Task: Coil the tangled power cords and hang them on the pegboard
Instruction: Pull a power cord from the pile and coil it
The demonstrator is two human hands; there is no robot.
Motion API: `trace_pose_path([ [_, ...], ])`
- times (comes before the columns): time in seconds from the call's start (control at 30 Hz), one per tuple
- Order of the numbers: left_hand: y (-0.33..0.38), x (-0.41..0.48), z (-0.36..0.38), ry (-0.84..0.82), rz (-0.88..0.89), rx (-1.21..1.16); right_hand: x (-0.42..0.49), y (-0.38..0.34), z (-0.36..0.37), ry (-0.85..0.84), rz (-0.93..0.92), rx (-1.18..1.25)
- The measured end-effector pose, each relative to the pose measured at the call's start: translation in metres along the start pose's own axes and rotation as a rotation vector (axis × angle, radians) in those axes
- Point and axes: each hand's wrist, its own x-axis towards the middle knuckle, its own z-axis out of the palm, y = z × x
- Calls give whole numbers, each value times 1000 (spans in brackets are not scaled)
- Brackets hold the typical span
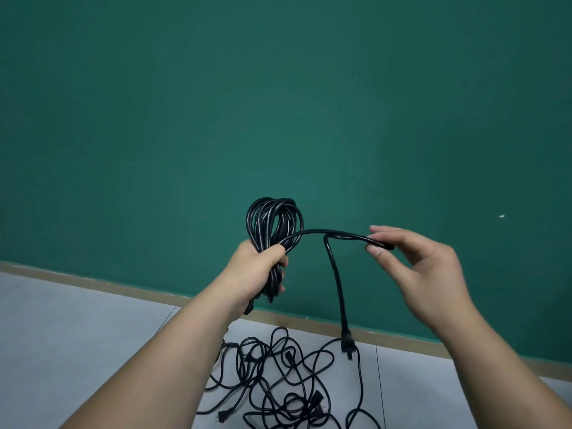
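Head view: left hand point(263, 267) clenched round the waist of a black coiled cord point(274, 221), loops standing up at 12 o'clock from the fist. Right hand point(414, 267) at 3 o'clock pinches the free tail point(337, 233) between thumb and fingertips; the plug end point(346, 342) dangles toward 6. Tangled cords point(284, 376) lie on the grey floor point(62, 335) at 6 o'clock, against the green wall point(278, 103). No pegboard visible. Cord looks light, limp, springy; best gripped mid-bundle, tail wrapped round the waist.
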Motion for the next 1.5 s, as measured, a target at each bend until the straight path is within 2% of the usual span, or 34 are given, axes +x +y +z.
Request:
trace_pose_path([
  [0.13, -1, -2, -4, -18, -34, 27, 0, -20, -9, -13, 49, 223],
  [0.27, 2, -7, 2, -160, -36, 27, 2, -16, -6, -25, 196, 337],
  [0.43, 5, -14, 12, -316, -36, -67, 0, -5, -9, -219, 349, 253],
  [0.6, 3, -13, 14, -328, -38, -112, -2, -16, -15, -411, 196, -143],
  [0.67, 4, -13, 14, -340, -50, -96, -2, -19, -13, -370, 112, -218],
  [0.83, 1, -23, 24, -492, -82, 68, -3, -25, -8, -31, 33, 32],
  [0.97, 2, -35, 41, -668, -74, 203, 0, -17, -8, 43, 51, 25],
  [1.07, 4, -44, 51, -778, -75, 191, 0, -7, -1, -24, 141, 22],
  [1.17, 6, -50, 59, -776, -65, 141, -1, -2, 2, -157, 244, 99],
  [1.27, 10, -52, 62, -805, -48, 110, 0, -3, 0, -124, 261, 203],
  [1.33, 13, -54, 62, -889, -66, 67, 3, -5, -3, -59, 251, 304],
  [1.4, 15, -59, 66, -1026, -84, 65, 6, -3, -3, -76, 256, 334],
  [1.5, 14, -71, 78, -1203, -47, 142, 4, -2, 8, -267, 188, 176],
])
